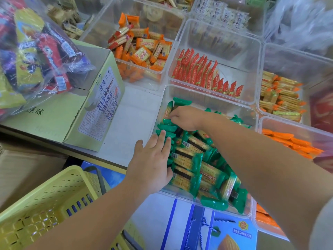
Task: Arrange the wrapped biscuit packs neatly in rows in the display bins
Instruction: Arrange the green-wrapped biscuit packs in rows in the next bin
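A clear plastic bin (pixel 212 98) in front of me holds several green-wrapped biscuit packs (pixel 191 159), most lying loose, a few standing on edge along its left wall. My right hand (pixel 185 117) reaches into the far left corner, fingers pinched on an upright green pack (pixel 170 108). My left hand (pixel 153 159) lies flat with fingers spread against the row of packs at the bin's left wall, holding nothing. Behind it, a bin (pixel 252 56) has red packs (pixel 201 74) standing in a row.
Other clear bins hold orange packs (pixel 144 49), yellow-orange packs (pixel 281 98) and orange packs (pixel 292 141). A yellow-green carton (pixel 93 112) with a bag of snacks (pixel 36 56) stands left. A yellow basket (pixel 54 204) sits below left, a blue gift box (pixel 207 230) underneath.
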{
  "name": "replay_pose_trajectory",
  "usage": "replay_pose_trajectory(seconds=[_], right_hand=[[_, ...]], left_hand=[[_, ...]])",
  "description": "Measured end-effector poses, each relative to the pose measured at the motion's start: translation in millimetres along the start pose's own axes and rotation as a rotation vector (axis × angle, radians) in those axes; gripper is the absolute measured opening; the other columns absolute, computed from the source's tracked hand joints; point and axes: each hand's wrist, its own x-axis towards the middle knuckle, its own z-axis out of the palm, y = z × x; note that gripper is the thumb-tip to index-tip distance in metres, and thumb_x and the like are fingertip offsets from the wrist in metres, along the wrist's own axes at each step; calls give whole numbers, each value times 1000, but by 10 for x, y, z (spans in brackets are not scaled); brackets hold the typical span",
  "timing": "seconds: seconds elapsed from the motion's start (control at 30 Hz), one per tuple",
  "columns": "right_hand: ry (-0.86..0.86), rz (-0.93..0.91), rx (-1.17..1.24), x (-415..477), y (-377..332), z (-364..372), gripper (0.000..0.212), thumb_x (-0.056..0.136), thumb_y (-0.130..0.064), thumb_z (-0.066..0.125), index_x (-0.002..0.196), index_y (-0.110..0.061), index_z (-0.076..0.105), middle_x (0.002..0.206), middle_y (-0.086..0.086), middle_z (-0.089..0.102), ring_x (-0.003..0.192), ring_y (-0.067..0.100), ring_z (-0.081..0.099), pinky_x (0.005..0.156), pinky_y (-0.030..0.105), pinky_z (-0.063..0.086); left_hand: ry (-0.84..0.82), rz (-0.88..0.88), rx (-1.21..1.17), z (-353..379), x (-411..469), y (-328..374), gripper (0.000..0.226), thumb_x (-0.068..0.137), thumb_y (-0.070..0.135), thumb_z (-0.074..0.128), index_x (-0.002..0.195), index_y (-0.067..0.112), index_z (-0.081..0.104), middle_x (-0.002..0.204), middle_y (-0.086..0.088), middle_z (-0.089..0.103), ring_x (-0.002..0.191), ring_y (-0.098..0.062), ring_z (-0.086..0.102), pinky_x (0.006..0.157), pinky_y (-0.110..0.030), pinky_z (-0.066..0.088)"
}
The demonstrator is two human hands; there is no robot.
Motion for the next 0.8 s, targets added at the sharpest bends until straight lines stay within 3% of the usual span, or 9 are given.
replay_pose_trajectory(seconds=[0.07,0.13,0.23,0.3,0.37,0.47,0.6,0.73,0.8], right_hand=[[85,12,58,11,19,-7,36,103,-15,47,137,-16,56,130,10,64,111,28,58,83,31,42],[141,45,53,15,45,7,52,100,-9,51,148,-26,42,130,10,63,97,24,58,73,31,42],[126,117,-145,49,-4,28,66,99,-3,49,154,-34,33,133,9,62,95,27,63,70,37,56],[147,148,-287,91,-64,16,60,98,-6,53,150,-33,40,116,6,66,86,26,63,67,38,57],[159,153,-385,118,-113,-2,53,94,-5,55,142,-27,46,87,2,59,64,20,51,55,35,49],[159,130,-496,122,-162,7,40,92,-3,56,129,-19,52,72,0,47,55,21,42,46,33,35],[182,88,-563,134,-145,43,25,95,-6,55,118,-14,60,78,-1,47,56,21,40,44,34,30],[199,61,-599,143,-100,73,30,94,-6,56,123,-13,57,104,8,56,50,21,33,39,33,24],[206,38,-612,148,-86,77,36,93,-6,58,127,-14,52,103,8,56,50,21,36,39,34,27]], left_hand=[[-3,1,3,1,6,-1,86,86,58,42,157,14,22,165,-11,17,143,-25,23,105,-55,34],[-3,-1,2,3,7,-3,86,86,58,42,157,14,22,165,-11,17,143,-25,23,105,-55,35],[-5,-3,-2,1,3,-1,86,86,58,43,157,14,22,165,-10,18,144,-25,23,105,-55,35],[-3,-4,-4,-3,1,-3,86,86,58,43,157,14,23,165,-10,19,144,-24,23,104,-54,35],[-1,-3,-5,-6,-1,-3,85,86,58,43,157,14,23,165,-10,19,144,-24,23,104,-53,36],[-2,-3,-10,-11,-3,-6,85,86,58,43,157,14,23,165,-10,19,144,-24,23,103,-53,36],[-4,-2,-9,-11,-7,-5,85,86,58,43,156,14,26,164,-10,22,143,-25,26,102,-53,38],[-3,-1,-6,-7,-2,-6,84,86,57,44,156,14,27,163,-11,23,142,-25,27,99,-51,40],[-4,-1,-8,-8,-1,-5,84,85,57,45,155,14,28,163,-11,24,141,-25,28,98,-51,40]])
